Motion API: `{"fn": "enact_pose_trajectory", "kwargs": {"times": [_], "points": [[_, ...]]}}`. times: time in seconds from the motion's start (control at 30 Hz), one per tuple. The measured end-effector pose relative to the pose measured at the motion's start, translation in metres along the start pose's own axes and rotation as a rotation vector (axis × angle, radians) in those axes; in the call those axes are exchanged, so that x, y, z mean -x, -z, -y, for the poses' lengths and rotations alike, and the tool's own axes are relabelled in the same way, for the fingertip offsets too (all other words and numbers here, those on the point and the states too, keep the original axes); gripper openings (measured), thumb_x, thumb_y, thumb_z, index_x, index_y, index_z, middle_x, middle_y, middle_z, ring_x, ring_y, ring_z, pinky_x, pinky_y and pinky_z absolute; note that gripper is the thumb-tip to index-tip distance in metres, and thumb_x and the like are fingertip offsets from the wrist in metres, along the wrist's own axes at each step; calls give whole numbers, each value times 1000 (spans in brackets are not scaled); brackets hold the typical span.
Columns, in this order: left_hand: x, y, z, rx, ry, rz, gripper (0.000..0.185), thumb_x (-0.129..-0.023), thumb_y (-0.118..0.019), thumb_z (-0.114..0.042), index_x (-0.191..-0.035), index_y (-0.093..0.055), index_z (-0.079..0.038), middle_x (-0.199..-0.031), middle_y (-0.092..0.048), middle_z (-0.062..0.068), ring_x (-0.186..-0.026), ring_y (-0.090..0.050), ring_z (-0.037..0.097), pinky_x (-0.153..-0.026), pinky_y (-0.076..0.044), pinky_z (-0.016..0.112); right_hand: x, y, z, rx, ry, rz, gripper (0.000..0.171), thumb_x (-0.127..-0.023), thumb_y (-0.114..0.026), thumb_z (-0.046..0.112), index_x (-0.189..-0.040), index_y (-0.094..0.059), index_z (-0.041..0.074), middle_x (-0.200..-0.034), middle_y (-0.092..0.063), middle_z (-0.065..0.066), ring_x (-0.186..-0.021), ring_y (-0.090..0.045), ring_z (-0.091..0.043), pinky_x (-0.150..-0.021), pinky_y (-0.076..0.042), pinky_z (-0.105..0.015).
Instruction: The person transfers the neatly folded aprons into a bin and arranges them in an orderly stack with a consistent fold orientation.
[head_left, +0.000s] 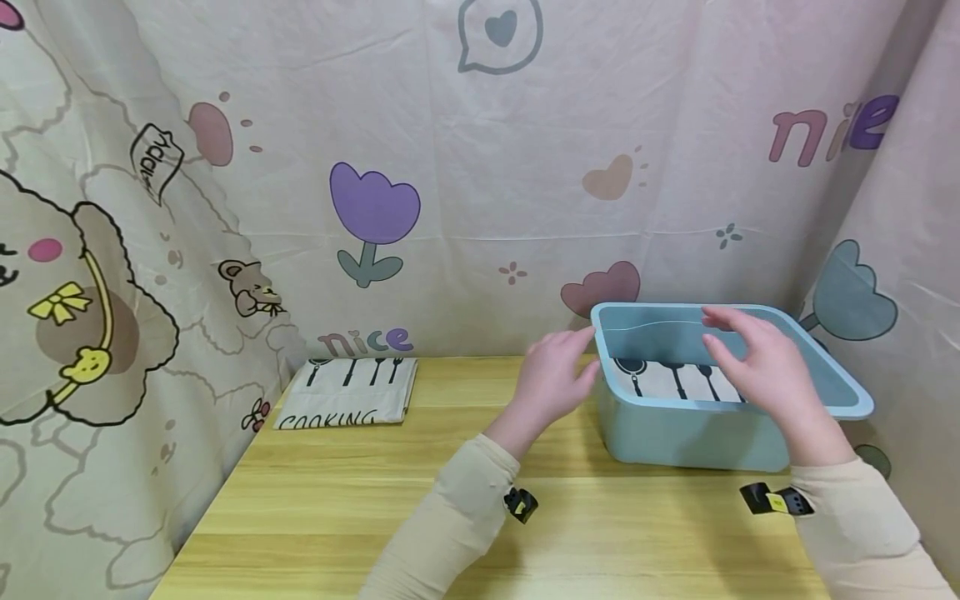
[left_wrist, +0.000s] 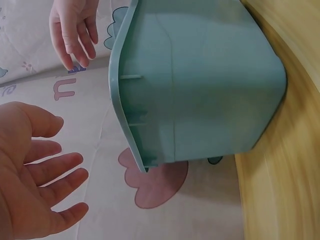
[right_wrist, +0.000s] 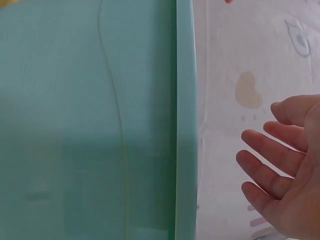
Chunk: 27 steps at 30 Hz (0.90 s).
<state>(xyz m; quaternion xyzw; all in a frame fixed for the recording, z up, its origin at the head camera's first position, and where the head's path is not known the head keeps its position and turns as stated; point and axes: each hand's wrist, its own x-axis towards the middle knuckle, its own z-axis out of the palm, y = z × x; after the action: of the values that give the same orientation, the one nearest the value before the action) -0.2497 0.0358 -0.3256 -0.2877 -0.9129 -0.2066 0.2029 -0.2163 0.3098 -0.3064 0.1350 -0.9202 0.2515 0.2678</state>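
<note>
Head cam shows the teal plastic bin (head_left: 697, 437) on the tabletop (head_left: 375, 508) with a folded cloth (head_left: 675, 382) inside, left hand (head_left: 551, 379) open just beside its left rim, right hand (head_left: 757, 362) open, hovering over it.

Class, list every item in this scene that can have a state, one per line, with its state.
Blue plastic bin: upright, lidless, a cloth inside.
Cloth in bin: lying flat on the bottom.
Folded "COOKING" cloth: folded, lying on the table.
Left hand: open, beside the bin.
Right hand: open, over the bin.
</note>
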Motion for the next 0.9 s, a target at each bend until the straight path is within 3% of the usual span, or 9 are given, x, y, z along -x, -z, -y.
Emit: {"fn": "enact_pose_trajectory", "kwargs": {"times": [0.3, 0.7, 0.9], "points": [[18, 2, 20, -67, -62, -107, 46, -94, -68, -25, -137, -58, -10, -129, -65, 4, -119, -59, 23, -101, -45, 43, 3, -12, 16, -23, 85, -54, 45, -95, -65, 9, -138, -54, 2, -130, -59, -23, -122, -46, -45, -94, -37, -67], [39, 12, 50, -60, -76, -198, 47, -89, -74, -18, -133, -61, -8, -122, -68, 7, -113, -62, 27, -98, -45, 47, 5, -34, 31, -30, 193, -87, 44, -88, -70, 3, -130, -60, 0, -126, -61, -22, -118, -51, -43, -93, -41, -62], [50, 14, 68, -58, -101, -269, 45, -88, -74, -15, -130, -63, -7, -122, -68, 8, -112, -62, 27, -97, -47, 45, 5, -48, 38, -59, 293, -136, 45, -84, -73, 1, -128, -62, -1, -123, -64, -21, -116, -53, -42, -96, -40, -57]]}}
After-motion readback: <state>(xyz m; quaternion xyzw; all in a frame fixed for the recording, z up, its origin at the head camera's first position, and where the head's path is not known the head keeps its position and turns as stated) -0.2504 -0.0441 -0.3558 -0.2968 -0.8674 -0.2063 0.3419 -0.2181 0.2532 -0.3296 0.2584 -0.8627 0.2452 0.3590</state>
